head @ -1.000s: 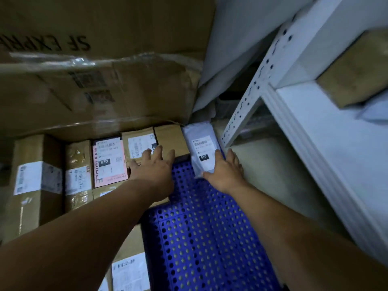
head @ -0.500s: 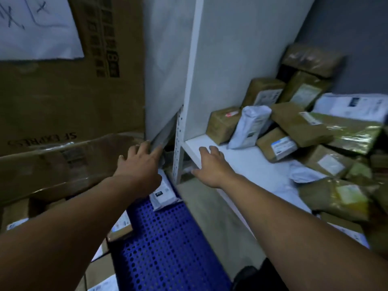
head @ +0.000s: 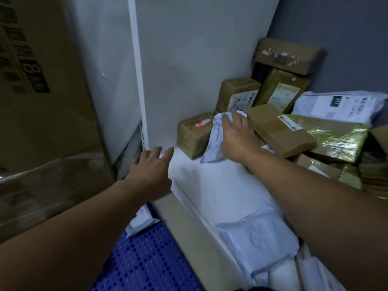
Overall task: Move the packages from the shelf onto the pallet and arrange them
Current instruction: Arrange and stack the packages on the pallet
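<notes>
A white plastic mailer bag [head: 213,141] leans upright on the white shelf [head: 205,185], between a small brown box [head: 193,135] and a flat brown box [head: 277,131]. My right hand [head: 237,137] lies against the top of this bag with its fingers spread; I cannot see a closed grip. My left hand [head: 151,171] hovers open over the shelf's front left corner and holds nothing. Below, the blue perforated pallet [head: 147,259] shows at the bottom, with a white bag [head: 140,221] lying on its far end.
Several more brown boxes, a greenish wrapped package [head: 336,137] and a white mailer [head: 340,106] are piled at the shelf's back right. More white bags [head: 252,234] lie at the shelf's front. A large cardboard box [head: 42,91] stands at left, beside the shelf's white upright post [head: 136,80].
My view swung up from the pallet to the shelf. Both hands left the pallet's packages; the right hand reached from the shelf edge to the white bag, and the left rose to the shelf corner.
</notes>
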